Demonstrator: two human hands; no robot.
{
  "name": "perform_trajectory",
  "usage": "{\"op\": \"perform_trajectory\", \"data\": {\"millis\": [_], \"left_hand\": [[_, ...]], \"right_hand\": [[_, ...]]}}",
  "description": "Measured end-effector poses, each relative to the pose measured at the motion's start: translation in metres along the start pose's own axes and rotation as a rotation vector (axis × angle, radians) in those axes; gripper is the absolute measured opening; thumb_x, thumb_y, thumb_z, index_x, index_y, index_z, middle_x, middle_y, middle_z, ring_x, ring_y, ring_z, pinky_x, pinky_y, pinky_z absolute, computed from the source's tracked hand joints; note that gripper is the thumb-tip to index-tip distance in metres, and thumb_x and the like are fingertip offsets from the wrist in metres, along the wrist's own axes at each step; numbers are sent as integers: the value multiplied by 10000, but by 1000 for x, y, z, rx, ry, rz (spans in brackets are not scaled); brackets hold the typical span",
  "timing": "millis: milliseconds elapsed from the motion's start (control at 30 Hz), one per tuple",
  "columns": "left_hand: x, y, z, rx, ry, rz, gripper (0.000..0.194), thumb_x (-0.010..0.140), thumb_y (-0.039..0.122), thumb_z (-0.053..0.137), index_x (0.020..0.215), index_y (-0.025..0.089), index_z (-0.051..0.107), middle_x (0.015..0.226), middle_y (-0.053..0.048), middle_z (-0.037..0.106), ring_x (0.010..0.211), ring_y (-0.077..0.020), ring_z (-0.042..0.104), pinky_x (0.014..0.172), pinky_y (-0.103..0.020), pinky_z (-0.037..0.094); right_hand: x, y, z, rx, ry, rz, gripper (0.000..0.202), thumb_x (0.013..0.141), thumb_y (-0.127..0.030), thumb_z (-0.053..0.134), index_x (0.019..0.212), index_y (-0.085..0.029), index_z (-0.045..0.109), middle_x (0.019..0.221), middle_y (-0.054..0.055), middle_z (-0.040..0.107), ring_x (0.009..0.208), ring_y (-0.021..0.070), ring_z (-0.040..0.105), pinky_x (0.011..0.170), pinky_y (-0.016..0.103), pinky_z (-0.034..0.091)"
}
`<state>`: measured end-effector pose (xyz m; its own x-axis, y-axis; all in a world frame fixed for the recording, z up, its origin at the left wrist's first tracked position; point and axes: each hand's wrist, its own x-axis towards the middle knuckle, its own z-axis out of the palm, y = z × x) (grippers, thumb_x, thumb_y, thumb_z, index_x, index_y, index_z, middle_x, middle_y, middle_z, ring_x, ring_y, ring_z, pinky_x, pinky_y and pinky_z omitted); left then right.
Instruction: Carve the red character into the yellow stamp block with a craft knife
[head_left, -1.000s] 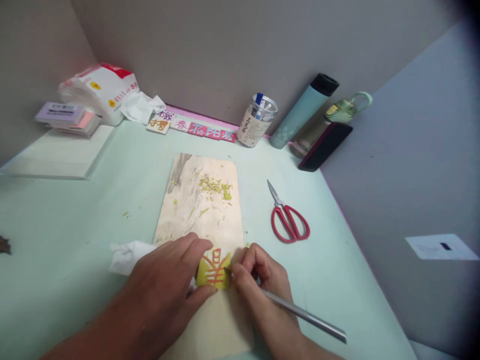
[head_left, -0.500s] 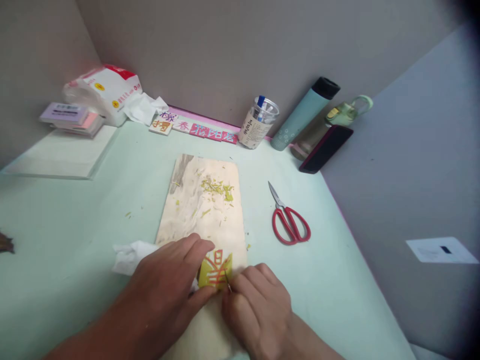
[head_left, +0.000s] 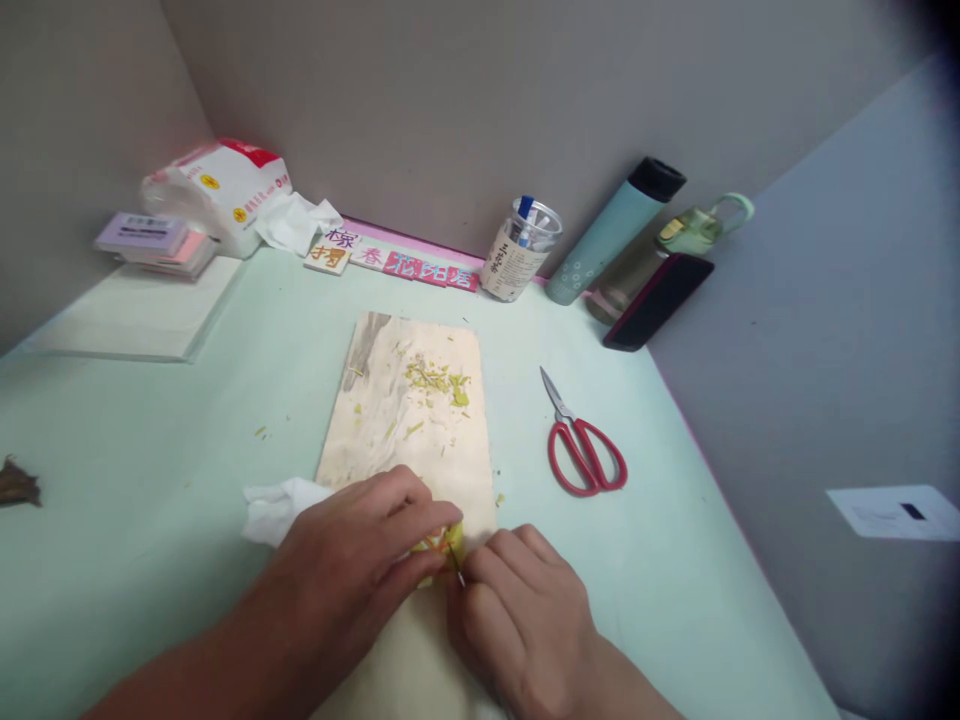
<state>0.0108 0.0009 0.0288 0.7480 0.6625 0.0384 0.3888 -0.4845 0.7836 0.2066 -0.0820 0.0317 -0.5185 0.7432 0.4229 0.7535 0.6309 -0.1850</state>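
Observation:
A pale wooden board (head_left: 409,450) lies on the green tabletop, with yellow-green shavings (head_left: 442,382) scattered on its upper part. Near its lower end is a small yellow piece with red lines (head_left: 456,538), mostly covered by fingers. My left hand (head_left: 375,550) holds this piece, thumb below and fingers over its top. Closed beside its right edge, my right hand (head_left: 521,605) grips a thin metal-tipped tool (head_left: 459,572), whose tip touches the piece. The tool's handle is hidden in the fist.
Red-handled scissors (head_left: 585,450) lie right of the board. White tissue (head_left: 281,510) sits by my left wrist. Along the back stand a tissue pack (head_left: 225,195), small character tiles (head_left: 405,265), a pen cup (head_left: 517,255), a blue bottle (head_left: 611,235) and a phone (head_left: 660,300).
My left thumb and fingers have moved right over the yellow piece and now cover most of its red lines. The whole view has shifted slightly.

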Motion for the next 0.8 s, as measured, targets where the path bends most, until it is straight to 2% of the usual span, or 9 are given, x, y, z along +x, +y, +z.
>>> {"op": "perform_trajectory", "data": {"millis": [200, 333, 500, 600, 700, 733, 800], "left_hand": [[4, -4, 12, -53, 49, -28, 222, 1045, 255, 464, 959, 242, 669, 938, 1, 645, 871, -207, 631, 756, -337, 480], [5, -4, 12, 4, 36, -54, 311, 1033, 254, 384, 839, 217, 624, 852, -12, 620, 795, -214, 622, 702, -345, 464], [1, -8, 8, -7, 99, -6, 318, 1052, 274, 345, 829, 228, 567, 823, 4, 593, 706, -183, 582, 627, -315, 424], [-3, -13, 1, 13, 185, -20, 286, 1078, 291, 357, 882, 243, 560, 858, 14, 588, 724, -175, 580, 655, -317, 430], [-6, -15, -3, 128, 281, -28, 203, 1061, 259, 402, 1061, 276, 604, 1031, -6, 633, 875, -210, 643, 777, -360, 480], [-7, -15, -2, 141, 266, -22, 183, 1043, 257, 444, 1131, 289, 601, 1111, -14, 638, 936, -223, 661, 809, -369, 499], [-8, -14, 0, 130, 152, -18, 236, 981, 278, 584, 1216, 302, 582, 1228, -25, 630, 1027, -243, 678, 846, -373, 535]], "right_hand": [[3, 5, 8, 16, 126, 118, 303, 968, -11, 503, 768, -234, 456, 624, -18, 537, 579, 157, 411, 583, 318, 288], [5, 9, 8, 121, 154, 164, 314, 899, 13, 545, 790, -253, 418, 630, -19, 563, 572, 157, 430, 569, 306, 314], [7, 11, 3, 302, 162, 267, 316, 907, -7, 546, 788, -256, 393, 641, -28, 556, 575, 145, 463, 570, 281, 363], [7, 11, 0, 380, 129, 359, 298, 919, -31, 538, 783, -251, 390, 652, -38, 538, 586, 136, 475, 578, 267, 377], [7, 11, -2, 437, 89, 423, 277, 932, -58, 534, 776, -244, 402, 665, -42, 527, 586, 126, 471, 576, 260, 373], [7, 11, -3, 455, 81, 440, 269, 936, -72, 534, 771, -242, 407, 665, -41, 524, 589, 126, 469, 575, 260, 371], [7, 11, -4, 507, 56, 493, 258, 942, -107, 535, 759, -241, 414, 671, -35, 526, 605, 132, 475, 574, 262, 375]]}}
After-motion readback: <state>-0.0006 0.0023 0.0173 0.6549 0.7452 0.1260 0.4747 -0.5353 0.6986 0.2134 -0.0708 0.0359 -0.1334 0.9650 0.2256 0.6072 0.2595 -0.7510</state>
